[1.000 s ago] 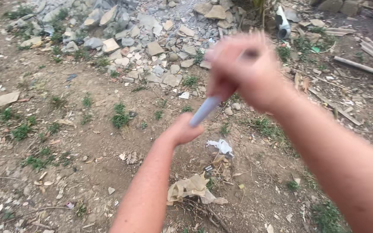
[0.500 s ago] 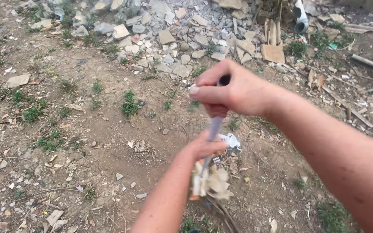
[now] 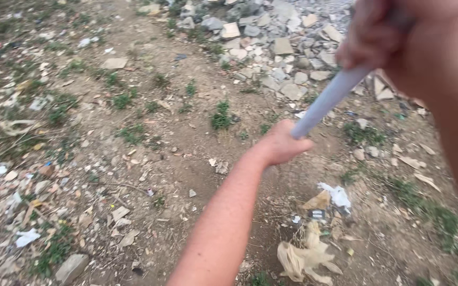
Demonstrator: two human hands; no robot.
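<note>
A pale grey-white handle runs on a slant between my two hands. My left hand grips its lower part with the arm stretched out over bare dirt. My right hand is close to the camera at the top right, blurred, and closed around the handle's upper end. What sits at the handle's lower end is hidden behind my left hand. Below the hands lie a crumpled yellowish bag and a white scrap on the ground.
A heap of broken grey stones lies at the top centre. Small weeds dot the dirt. Litter, dry leaves and flat rock pieces are scattered along the left side.
My right hand has risen toward the camera to the upper right, tilting the handle. My left hand now sits farther from the yellowish bag, and the view has shifted left.
</note>
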